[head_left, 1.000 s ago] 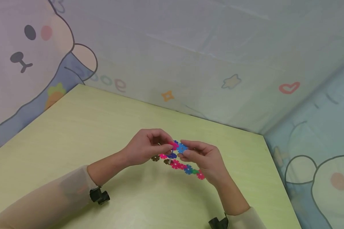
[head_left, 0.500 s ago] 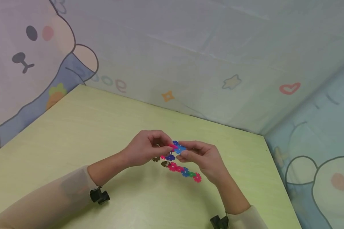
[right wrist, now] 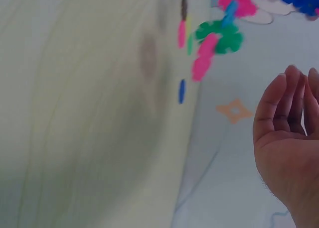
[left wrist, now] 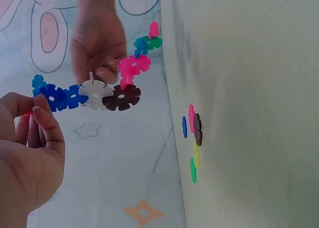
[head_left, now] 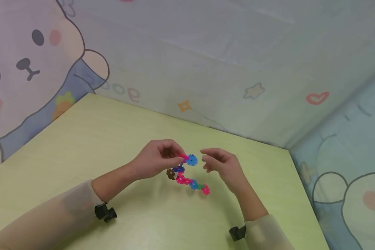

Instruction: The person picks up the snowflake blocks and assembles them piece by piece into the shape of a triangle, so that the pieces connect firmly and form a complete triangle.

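Observation:
My left hand (head_left: 157, 159) pinches a pink flower-shaped building disc (head_left: 185, 158) between thumb and fingers. That disc belongs to a chain of interlocked discs (left wrist: 97, 95), held up above the table. A light blue disc (head_left: 192, 160) stands at the chain's end beside my left fingertips. From there the chain runs through dark blue, white and brown discs, then pink, blue and green ones, to a pink disc (head_left: 205, 189) at its other end. My right hand (head_left: 222, 166) is just right of the light blue disc, apart from it, with loosely bent fingers and nothing in them.
Several loose discs lie on the pale yellow table (head_left: 137, 215), among them a brown disc (left wrist: 198, 129), a blue disc (left wrist: 184, 127) and a green disc (left wrist: 193, 170). In the head view the chain and left hand mostly cover them. A printed cloth (head_left: 187, 62) stands behind the table.
My right hand has let go of the light blue disc and moved a little to the right. The left hand with the chain has shifted slightly left.

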The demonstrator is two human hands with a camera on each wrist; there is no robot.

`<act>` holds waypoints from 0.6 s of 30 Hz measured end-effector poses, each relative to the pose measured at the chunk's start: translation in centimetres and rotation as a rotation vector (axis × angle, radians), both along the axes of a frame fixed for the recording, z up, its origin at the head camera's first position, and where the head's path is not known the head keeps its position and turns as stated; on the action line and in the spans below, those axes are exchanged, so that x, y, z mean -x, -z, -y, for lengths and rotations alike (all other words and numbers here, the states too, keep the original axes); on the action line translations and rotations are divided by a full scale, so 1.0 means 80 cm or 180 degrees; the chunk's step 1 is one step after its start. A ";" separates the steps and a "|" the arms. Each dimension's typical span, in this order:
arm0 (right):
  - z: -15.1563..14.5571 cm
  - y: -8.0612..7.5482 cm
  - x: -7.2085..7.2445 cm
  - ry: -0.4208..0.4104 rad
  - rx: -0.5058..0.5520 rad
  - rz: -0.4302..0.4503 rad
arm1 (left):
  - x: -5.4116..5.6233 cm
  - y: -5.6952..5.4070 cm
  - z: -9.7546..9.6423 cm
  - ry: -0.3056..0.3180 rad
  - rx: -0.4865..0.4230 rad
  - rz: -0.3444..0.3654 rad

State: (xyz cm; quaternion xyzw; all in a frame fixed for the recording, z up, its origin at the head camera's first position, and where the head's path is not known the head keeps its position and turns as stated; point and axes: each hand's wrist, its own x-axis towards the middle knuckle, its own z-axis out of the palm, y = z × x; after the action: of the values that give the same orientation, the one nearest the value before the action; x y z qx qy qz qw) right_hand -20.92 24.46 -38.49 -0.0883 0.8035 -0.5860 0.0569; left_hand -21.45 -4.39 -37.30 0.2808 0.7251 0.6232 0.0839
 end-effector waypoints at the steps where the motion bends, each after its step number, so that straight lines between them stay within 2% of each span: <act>1: -0.002 0.007 0.005 -0.0014 -0.0055 0.0033 | 0.000 0.000 0.001 0.0005 0.0003 0.0014; 5: -0.003 0.033 0.024 -0.0199 -0.0336 0.0182 | 0.000 0.003 0.003 0.0009 0.0020 0.0032; 10: 0.003 0.056 0.039 -0.0603 -0.0755 0.0373 | 0.002 0.006 0.007 0.0020 -0.0004 0.0056; 14: 0.007 0.062 0.043 -0.0819 -0.1218 0.0401 | 0.002 0.006 0.008 0.0056 -0.0055 0.0078; 18: 0.012 0.059 0.044 -0.0941 -0.1373 0.0464 | 0.002 0.003 0.009 0.0119 -0.0101 0.0120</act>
State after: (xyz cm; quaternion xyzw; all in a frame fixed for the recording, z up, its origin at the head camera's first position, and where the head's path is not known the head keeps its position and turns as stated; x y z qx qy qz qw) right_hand -24.42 23.52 -43.18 -0.1482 0.8819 -0.3914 0.2170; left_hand -21.59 -5.13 -37.56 0.2839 0.7080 0.6381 0.1047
